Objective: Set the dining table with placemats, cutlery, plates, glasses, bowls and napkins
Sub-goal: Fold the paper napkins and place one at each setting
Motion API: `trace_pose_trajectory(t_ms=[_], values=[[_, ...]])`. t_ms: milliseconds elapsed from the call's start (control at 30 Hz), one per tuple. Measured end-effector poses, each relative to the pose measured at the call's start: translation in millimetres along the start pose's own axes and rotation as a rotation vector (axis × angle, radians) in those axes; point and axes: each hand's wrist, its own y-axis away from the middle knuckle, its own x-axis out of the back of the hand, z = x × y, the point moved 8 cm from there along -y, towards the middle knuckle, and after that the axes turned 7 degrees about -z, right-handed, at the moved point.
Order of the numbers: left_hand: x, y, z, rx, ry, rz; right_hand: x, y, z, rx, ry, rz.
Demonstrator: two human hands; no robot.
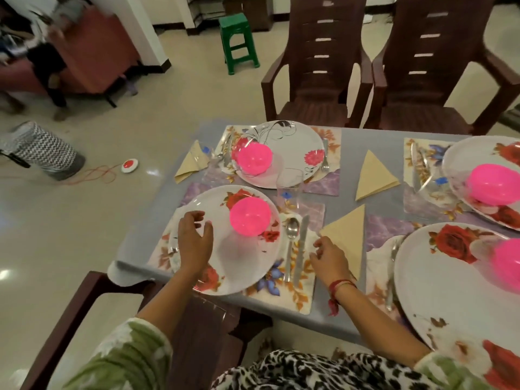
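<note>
A white floral plate [239, 257] with a pink bowl [250, 217] lies on a flowered placemat [284, 294] at the table's near left corner. My left hand [194, 243] hovers over the plate's left rim, fingers loosely curled, holding nothing. My right hand [327, 257] sits beside a folded beige napkin [347, 235], fingertips at its corner; whether it pinches the napkin is unclear. A spoon [291, 240] and a knife [301, 249] lie between plate and napkin. A clear glass [288, 190] stands behind them.
Three more settings with plates, pink bowls, napkins and cutlery fill the grey table [363, 142]. Two brown chairs [318, 68] stand at the far side, another chair [92, 299] by my knees. A green stool [239, 40] and a patterned basket [42, 150] are on the floor.
</note>
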Motion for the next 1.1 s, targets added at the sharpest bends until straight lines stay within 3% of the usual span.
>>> trace_pose_trajectory(t_ms=[167,400,633,900,1100], values=[[32.8,-58.5,-74.6,0.129,-0.116,-0.068,-11.9,-2.8,-6.5,-0.080,0.024,0.118],[17.5,-98.8,-150.7,0.352,-0.332,-0.322,-14.5,5.9,-4.4,-0.162,0.209,0.276],[21.5,-108.7,-161.6,0.354,-0.231,-0.224,-15.9,10.2,-8.4,-0.178,0.147,0.344],[30.7,-126.2,-166.9,0.289,-0.125,-0.234,-10.7,18.1,-9.7,-0.191,0.027,0.380],[40.4,-127.0,-180.2,0.334,-0.097,-0.196,-23.8,16.3,-9.7,-0.211,-0.053,0.366]])
